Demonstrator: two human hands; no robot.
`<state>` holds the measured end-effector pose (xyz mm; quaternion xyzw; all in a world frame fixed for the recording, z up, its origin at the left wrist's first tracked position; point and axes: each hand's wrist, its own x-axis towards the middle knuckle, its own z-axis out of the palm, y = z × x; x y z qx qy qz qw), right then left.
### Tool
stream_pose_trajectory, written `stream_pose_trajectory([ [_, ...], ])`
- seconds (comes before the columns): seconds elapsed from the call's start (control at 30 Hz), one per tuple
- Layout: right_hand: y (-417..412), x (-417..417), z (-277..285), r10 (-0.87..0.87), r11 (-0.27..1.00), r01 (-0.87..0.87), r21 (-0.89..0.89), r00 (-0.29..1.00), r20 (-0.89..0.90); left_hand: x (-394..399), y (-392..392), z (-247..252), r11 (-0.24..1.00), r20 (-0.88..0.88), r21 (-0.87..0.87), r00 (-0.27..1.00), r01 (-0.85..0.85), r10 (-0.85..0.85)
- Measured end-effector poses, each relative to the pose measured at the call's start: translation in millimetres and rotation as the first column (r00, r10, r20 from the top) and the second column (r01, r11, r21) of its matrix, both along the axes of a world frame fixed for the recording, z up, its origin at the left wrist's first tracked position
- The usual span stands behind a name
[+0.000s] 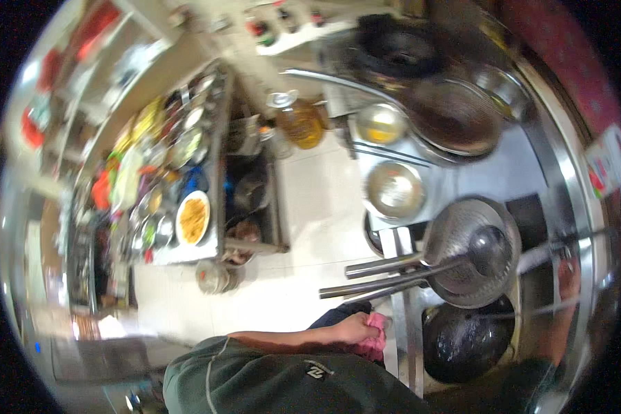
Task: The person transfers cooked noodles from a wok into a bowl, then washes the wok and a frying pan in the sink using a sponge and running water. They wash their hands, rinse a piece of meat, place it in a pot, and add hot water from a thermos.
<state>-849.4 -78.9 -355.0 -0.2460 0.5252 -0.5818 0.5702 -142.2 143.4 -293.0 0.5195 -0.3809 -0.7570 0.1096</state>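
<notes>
My left hand (361, 329) is closed around a crumpled pink cloth (376, 334), in front of my green shirt by the stove's edge. My right hand (568, 277) appears blurred at the far right, near a metal pipe (543, 259) behind the stove; its grip is unclear. Between the hands, a dark wok (466, 341) sits in the stove top. Just beyond it rests a perforated strainer (445, 222) with a ladle (489, 248) lying in it. Their long handles (372, 268) point left over the stove's edge.
Farther along are two steel bowls (393, 191) (381, 127), chopsticks (390, 153), a brown long-handled pan (455, 116) and a black burner (398, 49). An oil jug (301, 124) stands beyond the floor. Leftward, a crowded table holds an oval plate (206, 227) of yellow food.
</notes>
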Motion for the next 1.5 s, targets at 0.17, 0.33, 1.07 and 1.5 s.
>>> stream_pose_trajectory([
  [0.17,-49,-60,-22,-0.052,0.983,0.063,-0.17,0.996,0.069,-8,41,-7,0.97,0.046,0.112,0.976,-0.217,0.214],
  [0.33,-3,32,-38,-0.068,0.943,0.028,-0.333,0.992,-0.108,-12,76,16,0.891,0.008,0.175,0.905,-0.42,0.425],
  [1.07,230,359,-94,0.218,0.857,-0.223,0.464,0.974,0.067,109,118,84,0.554,-0.267,0.033,0.526,-0.832,0.807],
  [1.5,277,131,199,-0.117,0.921,0.355,-0.158,-0.134,-0.984,329,-45,83,0.595,-0.436,-0.035,0.548,-0.803,0.714],
])
